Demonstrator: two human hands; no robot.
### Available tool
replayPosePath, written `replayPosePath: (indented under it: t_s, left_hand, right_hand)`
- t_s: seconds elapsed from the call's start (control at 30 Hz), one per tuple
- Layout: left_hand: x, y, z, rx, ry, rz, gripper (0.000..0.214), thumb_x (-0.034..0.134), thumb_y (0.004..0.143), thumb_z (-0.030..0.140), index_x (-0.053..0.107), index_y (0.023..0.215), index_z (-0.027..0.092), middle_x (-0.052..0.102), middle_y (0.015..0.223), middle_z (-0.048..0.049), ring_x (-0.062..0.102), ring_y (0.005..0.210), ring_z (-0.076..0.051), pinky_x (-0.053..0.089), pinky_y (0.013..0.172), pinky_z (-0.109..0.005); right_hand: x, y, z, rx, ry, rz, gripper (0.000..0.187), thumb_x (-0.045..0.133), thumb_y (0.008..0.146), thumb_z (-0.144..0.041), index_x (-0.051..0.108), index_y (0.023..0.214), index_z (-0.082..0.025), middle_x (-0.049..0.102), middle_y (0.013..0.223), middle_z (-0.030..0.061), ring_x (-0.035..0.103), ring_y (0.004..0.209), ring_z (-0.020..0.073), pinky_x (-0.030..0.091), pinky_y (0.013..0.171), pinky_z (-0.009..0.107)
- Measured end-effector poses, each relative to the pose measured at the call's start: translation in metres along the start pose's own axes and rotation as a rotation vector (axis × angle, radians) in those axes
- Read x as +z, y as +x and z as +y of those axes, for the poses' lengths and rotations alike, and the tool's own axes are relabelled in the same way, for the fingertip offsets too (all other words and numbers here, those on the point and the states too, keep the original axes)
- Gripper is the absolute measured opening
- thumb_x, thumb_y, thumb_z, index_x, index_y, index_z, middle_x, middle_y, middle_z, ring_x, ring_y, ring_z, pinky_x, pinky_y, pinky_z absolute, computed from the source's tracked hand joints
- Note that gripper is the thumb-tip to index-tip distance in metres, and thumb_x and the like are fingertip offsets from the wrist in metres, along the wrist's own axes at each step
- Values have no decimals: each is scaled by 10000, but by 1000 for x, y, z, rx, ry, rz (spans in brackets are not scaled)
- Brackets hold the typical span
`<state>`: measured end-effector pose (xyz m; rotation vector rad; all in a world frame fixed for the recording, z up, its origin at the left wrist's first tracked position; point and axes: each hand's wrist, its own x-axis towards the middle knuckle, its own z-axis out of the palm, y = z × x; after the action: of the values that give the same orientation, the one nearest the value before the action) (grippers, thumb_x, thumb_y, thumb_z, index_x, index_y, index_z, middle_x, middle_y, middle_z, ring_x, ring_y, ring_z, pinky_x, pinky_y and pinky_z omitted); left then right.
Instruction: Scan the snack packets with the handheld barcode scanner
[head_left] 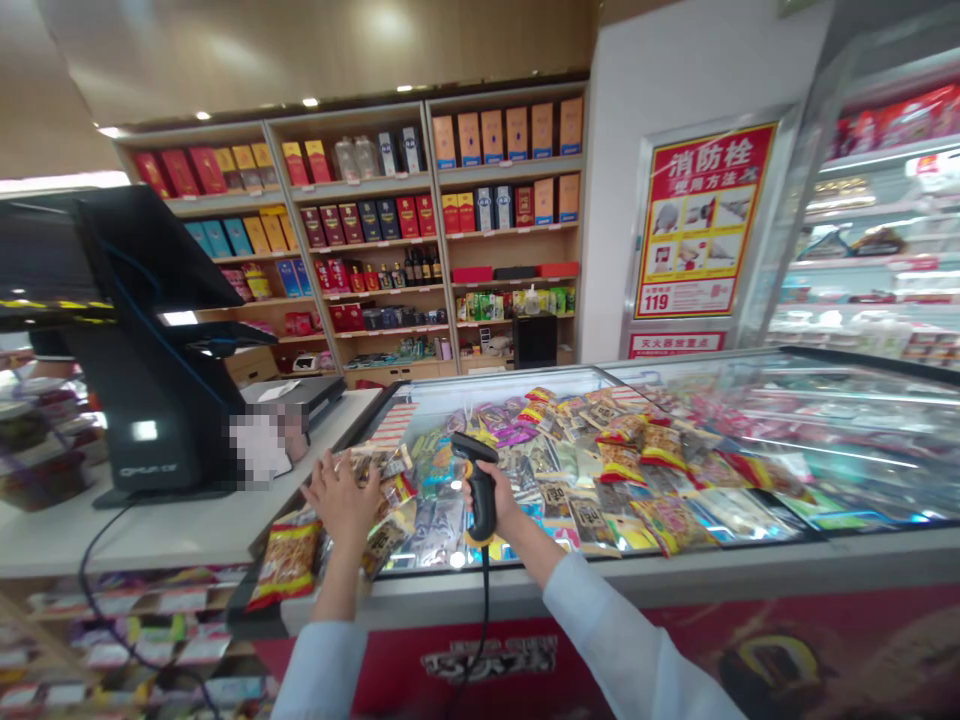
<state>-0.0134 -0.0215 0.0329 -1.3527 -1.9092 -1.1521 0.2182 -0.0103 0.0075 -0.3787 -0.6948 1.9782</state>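
My right hand (495, 495) grips a black and yellow barcode scanner (484, 500) upright above the glass top of a chest freezer (442, 375). A cable runs down from the scanner's handle. Fingers spread, my left hand (345, 495) is over snack packets at the freezer's left end; whether it touches them I cannot tell. Just left of that wrist lies a red and yellow snack bag (285, 558). Between my hands are more packets (394, 490). Farther right, several red and yellow bags (664, 445) and dark-printed packets (589, 515) are spread on the glass.
A black checkout terminal (165, 400) stands on the white counter (52, 535) at left, its cable (94, 600) hanging down the front. Shelves of boxed goods (367, 220) line the back wall. A red fire-hydrant sign (701, 220) and an open display cooler (870, 240) are at right.
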Motion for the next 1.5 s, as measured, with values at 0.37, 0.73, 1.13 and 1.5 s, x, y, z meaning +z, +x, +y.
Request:
replayPosePath:
  t_s: [0.37,0.73,1.13,1.5]
  left_hand:
    - [4,-23,108,231,-332,-102,483,460,830,411,461,1230,141,395,1375,-159,309,1307,-274,264,1071,-454]
    - [27,-78,250,341,-645,-483,578,499,794,316,336,1328,168,323,1428,-133,289,1328,-262,286,1069,-436]
    - [67,-96,294,290,-592,-678,615,502,767,271,314,1338,144,318,1427,-169,312,1319,-259,320,1021,-366]
    - [141,-80,311,124,-408,-658,459,514,779,237,427,1208,97,539,1163,-191,495,1139,-273,366,929,-368]
  right_hand:
    - [-18,-73,-91,-228,-57,21,237,578,710,-408,538,680,-176,518,500,-11,447,396,99,371,354,197]
    - [-66,-149,-166,-517,-115,132,198,556,716,-396,523,760,-205,464,529,-26,409,402,108,345,337,212]
    - [-121,-156,-202,-600,-112,248,204,595,701,-372,543,757,-183,507,530,-18,447,426,100,373,364,192]
    - [-145,-136,-199,-491,-120,302,240,612,699,-412,525,705,-188,487,480,-31,433,377,91,353,335,189]
